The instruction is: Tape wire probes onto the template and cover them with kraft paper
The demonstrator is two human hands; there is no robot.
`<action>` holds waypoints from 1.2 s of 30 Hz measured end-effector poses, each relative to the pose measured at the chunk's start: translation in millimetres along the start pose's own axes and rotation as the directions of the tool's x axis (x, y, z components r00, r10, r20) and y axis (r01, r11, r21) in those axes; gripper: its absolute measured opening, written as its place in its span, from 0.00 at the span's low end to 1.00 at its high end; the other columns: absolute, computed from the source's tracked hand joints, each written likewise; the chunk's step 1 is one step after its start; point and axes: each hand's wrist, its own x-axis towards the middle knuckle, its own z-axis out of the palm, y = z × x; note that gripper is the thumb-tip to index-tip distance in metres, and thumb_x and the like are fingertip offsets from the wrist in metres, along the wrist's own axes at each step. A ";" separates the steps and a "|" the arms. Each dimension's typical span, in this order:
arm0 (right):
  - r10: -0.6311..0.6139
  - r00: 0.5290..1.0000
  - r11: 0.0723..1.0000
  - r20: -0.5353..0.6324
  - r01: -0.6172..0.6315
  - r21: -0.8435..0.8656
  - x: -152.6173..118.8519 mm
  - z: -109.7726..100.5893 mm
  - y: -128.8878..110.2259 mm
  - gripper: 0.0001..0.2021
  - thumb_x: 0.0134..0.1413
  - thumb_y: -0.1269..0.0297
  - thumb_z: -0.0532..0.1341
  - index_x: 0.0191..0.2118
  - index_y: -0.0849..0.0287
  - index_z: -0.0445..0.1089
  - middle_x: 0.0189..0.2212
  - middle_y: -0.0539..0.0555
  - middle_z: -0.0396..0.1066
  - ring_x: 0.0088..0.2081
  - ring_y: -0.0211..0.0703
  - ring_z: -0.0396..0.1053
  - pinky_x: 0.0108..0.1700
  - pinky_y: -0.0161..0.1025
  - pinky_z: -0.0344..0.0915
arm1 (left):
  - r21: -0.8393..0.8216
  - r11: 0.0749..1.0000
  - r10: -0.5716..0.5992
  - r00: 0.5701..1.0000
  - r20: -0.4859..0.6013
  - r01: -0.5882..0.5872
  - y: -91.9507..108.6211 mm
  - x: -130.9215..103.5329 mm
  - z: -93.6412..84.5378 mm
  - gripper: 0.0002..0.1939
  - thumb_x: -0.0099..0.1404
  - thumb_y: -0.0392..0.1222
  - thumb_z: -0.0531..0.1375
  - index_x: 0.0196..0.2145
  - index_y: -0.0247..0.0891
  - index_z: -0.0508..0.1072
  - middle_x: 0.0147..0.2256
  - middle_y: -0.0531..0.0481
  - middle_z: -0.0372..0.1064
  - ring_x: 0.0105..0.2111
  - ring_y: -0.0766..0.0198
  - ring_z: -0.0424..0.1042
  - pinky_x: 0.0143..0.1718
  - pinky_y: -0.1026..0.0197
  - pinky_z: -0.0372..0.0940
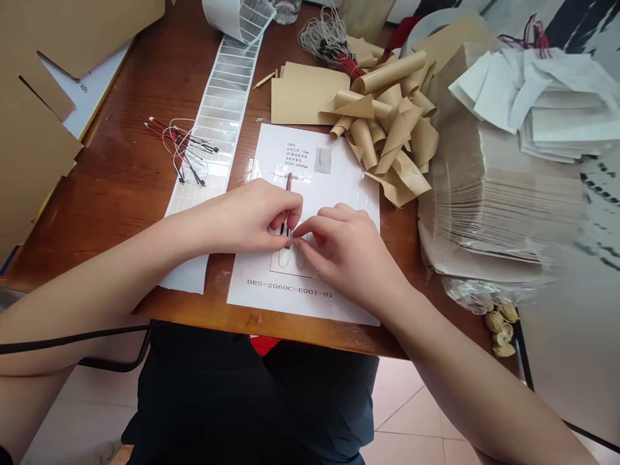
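Over a printed white sheet (256, 226), my left hand (261, 213) is closed, with its thumb and curled index finger at a thin wire lead (289, 183). The lead's reddish-brown upper part and dark lower strands show around the fingers. From the right, my right hand (343, 242) pinches thumb and index finger together at the lead's lower end. The fingertips of both hands nearly meet there, and they hide the exact point of grip. Printed text and a drawn outline show on the sheet.
Red, black and white wire leads (186, 152) lie across a label strip (227, 90) at left. Curled brown paper pieces (387, 116), a flat brown paper stack (310, 93) and a wire bundle (334, 48) lie behind. A wrapped paper stack (484, 200) and nutshells (504, 329) stand right.
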 end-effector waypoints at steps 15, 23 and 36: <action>0.079 0.997 0.997 0.023 -0.079 0.006 -0.9 2.2 -2.6 0.04 0.58 0.66 0.61 0.33 0.57 0.71 0.28 0.53 0.70 0.36 0.49 0.65 0.41 0.45 0.52 | -0.020 1.000 -0.016 1.000 0.025 0.017 0.9 0.9 0.1 0.04 0.59 0.40 0.63 0.31 0.38 0.73 0.25 0.56 0.69 0.27 0.67 0.68 0.30 0.64 0.56; 0.116 0.991 0.993 0.065 -0.117 0.018 3.6 3.7 -3.2 0.04 0.57 0.67 0.60 0.31 0.56 0.67 0.27 0.53 0.69 0.38 0.51 0.66 0.42 0.45 0.52 | -0.041 0.996 -0.079 0.996 0.038 0.080 2.5 0.8 -0.2 0.04 0.59 0.39 0.64 0.30 0.38 0.72 0.25 0.57 0.70 0.27 0.67 0.68 0.30 0.63 0.55; 0.138 0.988 0.990 0.062 -0.139 0.017 5.1 1.1 -5.3 0.04 0.57 0.66 0.58 0.31 0.56 0.66 0.30 0.54 0.73 0.39 0.52 0.65 0.41 0.45 0.50 | -0.030 0.994 -0.108 0.993 0.055 0.109 3.9 1.0 -0.3 0.04 0.58 0.38 0.65 0.30 0.39 0.72 0.25 0.57 0.70 0.27 0.67 0.68 0.30 0.63 0.55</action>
